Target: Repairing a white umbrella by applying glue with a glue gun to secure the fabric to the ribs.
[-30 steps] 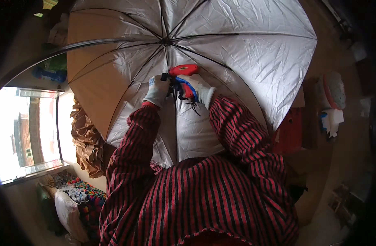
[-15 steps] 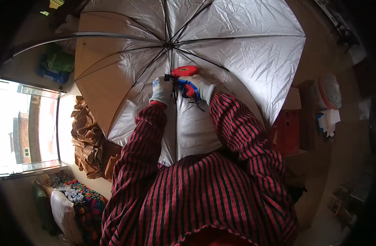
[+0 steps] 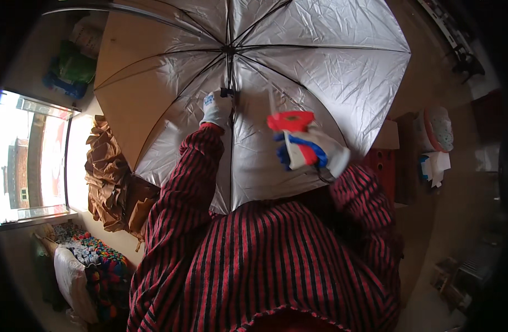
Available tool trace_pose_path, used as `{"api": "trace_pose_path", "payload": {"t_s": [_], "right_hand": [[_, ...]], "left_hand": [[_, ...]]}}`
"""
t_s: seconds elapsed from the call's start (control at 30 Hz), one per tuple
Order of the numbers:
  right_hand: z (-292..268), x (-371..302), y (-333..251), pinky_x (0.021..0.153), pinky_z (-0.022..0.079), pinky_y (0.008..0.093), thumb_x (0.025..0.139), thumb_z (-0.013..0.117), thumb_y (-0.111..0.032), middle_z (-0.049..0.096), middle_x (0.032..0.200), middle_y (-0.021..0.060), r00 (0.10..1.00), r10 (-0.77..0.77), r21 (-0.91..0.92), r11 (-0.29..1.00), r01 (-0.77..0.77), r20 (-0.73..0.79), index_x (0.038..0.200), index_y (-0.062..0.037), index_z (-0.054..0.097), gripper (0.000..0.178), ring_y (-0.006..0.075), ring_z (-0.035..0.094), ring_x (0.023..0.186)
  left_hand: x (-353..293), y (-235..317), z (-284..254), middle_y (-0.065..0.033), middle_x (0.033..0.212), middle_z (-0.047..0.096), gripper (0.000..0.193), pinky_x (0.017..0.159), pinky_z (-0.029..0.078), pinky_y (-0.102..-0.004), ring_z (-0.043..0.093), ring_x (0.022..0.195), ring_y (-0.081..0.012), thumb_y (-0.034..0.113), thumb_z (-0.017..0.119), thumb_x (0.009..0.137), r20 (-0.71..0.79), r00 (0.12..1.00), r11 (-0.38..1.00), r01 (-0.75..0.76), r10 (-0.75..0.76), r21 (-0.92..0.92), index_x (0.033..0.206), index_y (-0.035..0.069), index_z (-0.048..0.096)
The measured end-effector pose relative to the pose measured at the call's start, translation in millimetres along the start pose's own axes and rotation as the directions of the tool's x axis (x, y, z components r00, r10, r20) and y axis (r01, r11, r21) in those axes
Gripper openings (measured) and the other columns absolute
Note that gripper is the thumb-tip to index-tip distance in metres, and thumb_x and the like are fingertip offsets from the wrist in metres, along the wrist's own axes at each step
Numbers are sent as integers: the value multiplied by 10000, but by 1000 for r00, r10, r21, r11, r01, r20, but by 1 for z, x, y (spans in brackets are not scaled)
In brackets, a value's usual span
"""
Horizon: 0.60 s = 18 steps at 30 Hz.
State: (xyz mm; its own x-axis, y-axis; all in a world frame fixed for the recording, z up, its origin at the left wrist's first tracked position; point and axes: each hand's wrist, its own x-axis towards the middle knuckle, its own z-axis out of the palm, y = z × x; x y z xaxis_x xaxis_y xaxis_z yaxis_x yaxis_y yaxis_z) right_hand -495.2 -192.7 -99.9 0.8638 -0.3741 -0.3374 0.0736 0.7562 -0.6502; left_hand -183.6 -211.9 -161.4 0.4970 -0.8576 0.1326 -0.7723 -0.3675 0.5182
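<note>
An open umbrella [image 3: 342,77] with a silvery inner side and thin dark ribs lies spread before me, its hub [image 3: 227,50] at the upper middle. My left hand [image 3: 214,109], in a white glove, is closed on a small black piece [image 3: 226,92] next to the umbrella's central line; the exact kind of that piece is unclear. To the right, my right hand [image 3: 317,149], in a white glove with a blue palm, grips a red pistol-shaped hand tool [image 3: 291,120]. The tool is held above the silver fabric, apart from my left hand, and is slightly blurred.
Crumpled brown paper [image 3: 107,177] lies at the left, beside a bright window [image 3: 32,155]. Colourful bundled goods [image 3: 99,252] sit at the lower left. On the right are a red box [image 3: 384,166], a round tub [image 3: 435,130] and a white carton [image 3: 435,166].
My right hand has drawn the red tool away from my left hand, to the right and nearer to me. My left hand stays by the umbrella's middle; the view has shifted slightly.
</note>
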Motion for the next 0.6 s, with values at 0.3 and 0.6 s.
{"api": "trace_pose_path", "payload": {"t_s": [0.3, 0.6], "right_hand": [[-34, -101, 16, 727, 550, 396, 910, 544, -267, 642, 960, 152, 979, -170, 166, 968, 188, -115, 1275, 61, 424, 505, 267, 659, 817], [-67, -81, 37, 793, 528, 422, 938, 475, -302, 616, 1038, 157, 948, -241, 33, 967, 253, -207, 1347, 27, 342, 542, 260, 637, 917]], "left_hand": [[7, -20, 17, -201, 794, 658, 228, 689, 504, -407, 651, 771, -326, 215, 579, 784, 40, 998, 987, 58, -53, -148, 903, 54, 687], [21, -47, 21, -15, 909, 661, 281, 676, 495, -268, 599, 737, -141, 74, 641, 811, 275, 944, 686, 321, -179, -653, 1090, 49, 639]]}}
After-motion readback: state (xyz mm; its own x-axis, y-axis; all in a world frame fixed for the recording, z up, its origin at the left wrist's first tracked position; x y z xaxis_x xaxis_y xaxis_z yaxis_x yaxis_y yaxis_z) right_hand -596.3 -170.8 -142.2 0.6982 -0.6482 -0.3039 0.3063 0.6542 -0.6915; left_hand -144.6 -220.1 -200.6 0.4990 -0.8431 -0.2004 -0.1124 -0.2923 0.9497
